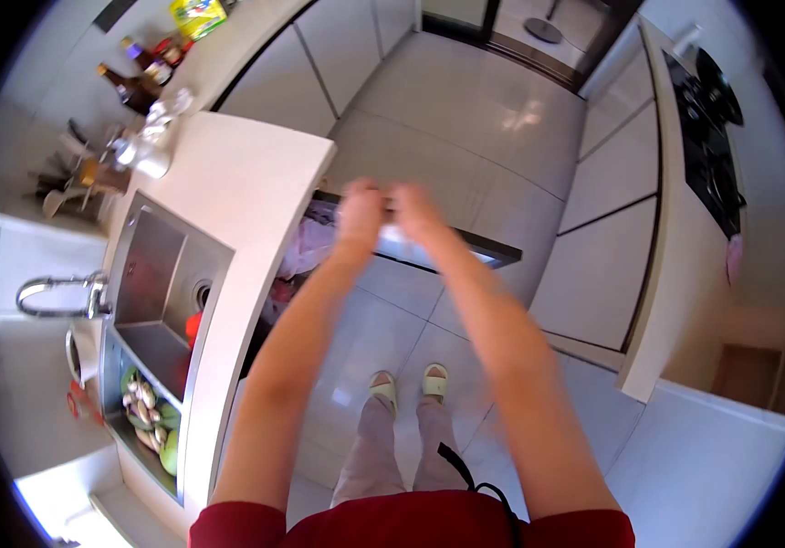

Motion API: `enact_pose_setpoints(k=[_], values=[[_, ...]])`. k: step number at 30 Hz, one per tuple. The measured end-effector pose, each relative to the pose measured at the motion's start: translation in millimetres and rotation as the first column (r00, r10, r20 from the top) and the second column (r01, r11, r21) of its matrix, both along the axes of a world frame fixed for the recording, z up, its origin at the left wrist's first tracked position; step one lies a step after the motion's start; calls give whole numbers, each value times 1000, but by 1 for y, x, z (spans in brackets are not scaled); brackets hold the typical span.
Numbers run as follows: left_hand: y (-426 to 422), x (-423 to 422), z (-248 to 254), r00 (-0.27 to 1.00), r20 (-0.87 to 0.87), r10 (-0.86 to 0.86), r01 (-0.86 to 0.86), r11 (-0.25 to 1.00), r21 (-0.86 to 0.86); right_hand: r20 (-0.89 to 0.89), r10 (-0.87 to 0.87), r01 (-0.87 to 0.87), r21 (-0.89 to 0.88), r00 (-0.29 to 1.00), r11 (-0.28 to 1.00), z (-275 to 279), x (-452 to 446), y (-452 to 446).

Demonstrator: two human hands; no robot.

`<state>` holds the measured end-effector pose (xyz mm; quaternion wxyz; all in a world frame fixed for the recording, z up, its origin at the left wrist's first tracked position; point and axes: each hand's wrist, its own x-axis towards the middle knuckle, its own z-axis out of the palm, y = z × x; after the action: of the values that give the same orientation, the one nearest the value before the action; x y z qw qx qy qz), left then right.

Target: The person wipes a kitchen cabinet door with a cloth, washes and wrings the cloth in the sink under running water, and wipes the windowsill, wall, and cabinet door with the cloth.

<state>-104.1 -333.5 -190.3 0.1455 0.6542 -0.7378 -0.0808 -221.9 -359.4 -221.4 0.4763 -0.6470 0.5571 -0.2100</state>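
Note:
Both my hands are close together over an open cabinet door (493, 248) below the counter. My left hand (362, 212) has its fingers curled in, blurred by motion. Beside it, my right hand (413, 210) is bent inward with its fingertips near the left one. Something small and dark shows between them, too blurred to make out. A whitish patch lies just under the hands, at the door. Pale plastic bags (306, 247) are inside the opening, left of my left hand.
At the left are a counter (237, 151), a sink (151, 260), a faucet (64, 297), green vegetables (151, 411), bottles (128, 89) and a utensil holder (105, 175). A black stove (703, 137) stands on the right counter. Tiled floor (465, 128) lies between.

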Motion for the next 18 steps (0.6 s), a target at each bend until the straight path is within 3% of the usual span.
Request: enact_pose_setpoints(k=[2,3,4,5,6,8,12,14,15,17,18], values=[[-1,-49,-8,995,83,-62,52,992,118,-165,-5,-9,-85,986,996,-2,-53,5],[2,-79,-19,995,97,-31,18,992,127,74,-42,41,18,996,999,24,-81,23],[10,-100,-13,990,63,-126,114,980,162,-128,22,-33,-86,992,996,-7,-116,22],[17,-122,-7,976,20,-217,209,958,197,-202,-6,-20,-125,979,992,16,-138,37],[25,-140,-2,967,-72,-245,255,945,205,-327,30,-60,-81,945,995,10,-163,40],[45,-181,-7,949,-124,-289,313,912,265,-293,149,-110,146,944,983,15,-209,57],[82,-187,6,945,-61,-321,308,812,496,-408,399,-271,335,821,902,34,-203,94],[104,-179,10,961,-16,-275,208,682,701,-163,479,-331,532,863,779,34,-183,113],[116,-170,17,968,-20,-249,190,682,706,-161,503,-351,539,849,766,31,-173,123],[145,-145,32,960,60,-275,132,627,768,92,403,-390,514,910,764,16,-153,148],[159,-135,31,967,55,-250,118,626,771,91,426,-408,520,900,750,9,-141,159]])
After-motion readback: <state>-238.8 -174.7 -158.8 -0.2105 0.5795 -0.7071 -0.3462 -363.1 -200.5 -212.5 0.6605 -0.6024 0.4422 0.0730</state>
